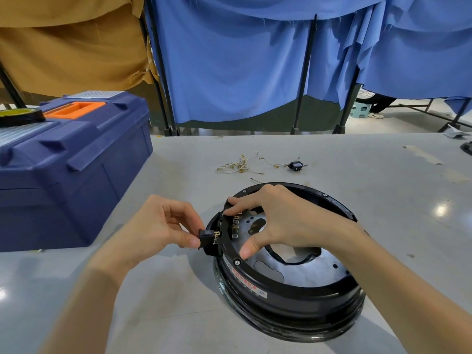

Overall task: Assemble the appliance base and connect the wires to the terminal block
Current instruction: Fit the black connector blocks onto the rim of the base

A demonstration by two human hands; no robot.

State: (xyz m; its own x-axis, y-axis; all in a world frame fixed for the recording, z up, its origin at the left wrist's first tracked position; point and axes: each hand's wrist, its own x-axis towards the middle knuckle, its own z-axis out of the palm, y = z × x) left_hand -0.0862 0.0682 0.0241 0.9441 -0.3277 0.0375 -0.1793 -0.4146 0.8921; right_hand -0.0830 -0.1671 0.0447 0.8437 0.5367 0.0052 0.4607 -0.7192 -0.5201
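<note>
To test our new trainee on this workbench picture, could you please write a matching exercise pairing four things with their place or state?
Things:
1. toolbox
2. loose wires
3. tape roll
4. left hand

Places or states:
A. pinches a small black part at the rim of the round base
B. lies on the toolbox lid
C. lie on the table beyond the base
D. blue, stands left of the base

Pairs: 1-D, 2-C, 3-B, 4-A

bare hands (278, 221), forearms (398, 272) seemingly unsleeved
</note>
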